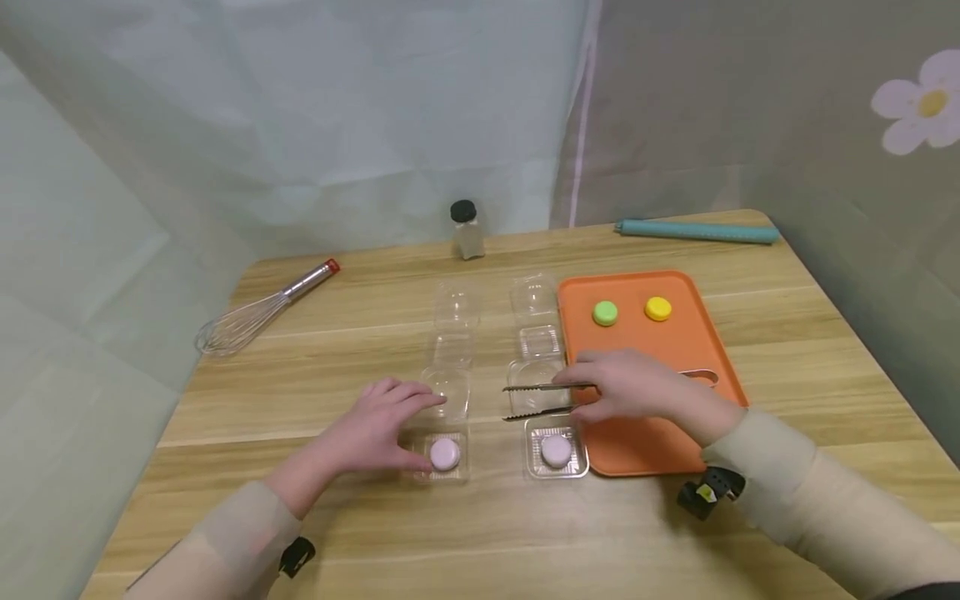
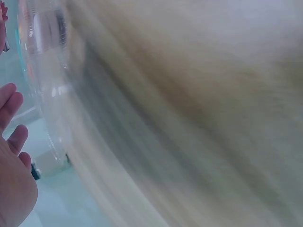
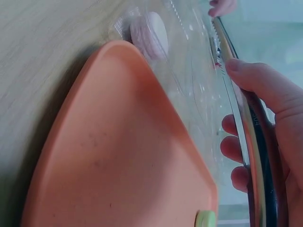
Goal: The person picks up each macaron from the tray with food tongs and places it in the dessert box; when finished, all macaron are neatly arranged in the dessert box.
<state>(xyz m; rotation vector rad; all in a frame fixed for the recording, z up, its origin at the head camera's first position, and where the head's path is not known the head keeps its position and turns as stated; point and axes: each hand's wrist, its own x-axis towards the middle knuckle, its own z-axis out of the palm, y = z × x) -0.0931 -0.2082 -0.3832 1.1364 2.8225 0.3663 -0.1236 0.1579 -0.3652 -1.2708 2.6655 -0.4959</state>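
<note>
My right hand [image 1: 622, 383] holds metal tongs [image 3: 255, 156], thumb on one arm and fingers on the other. Their serrated tips are apart, with nothing between them, above the lid of the front right clear plastic box [image 1: 532, 471]. A pale lilac macaron [image 1: 557, 451] lies in that box's base. On the left, another lilac macaron [image 1: 445, 454] sits in a similar box [image 1: 461, 472] with its lid folded back. My left hand [image 1: 378, 429] is beside this box, fingers spread and thumb near its edge; whether it touches cannot be told. The left wrist view is mostly blurred.
An orange tray [image 1: 652, 446] on the right bears a green macaron [image 1: 605, 313] and a yellow macaron [image 1: 658, 309]. Two more clear boxes [image 1: 540, 340] stand opened behind. Farther out are a whisk [image 1: 247, 323], a black-capped jar [image 1: 469, 237] and a teal rod-like object [image 1: 697, 231].
</note>
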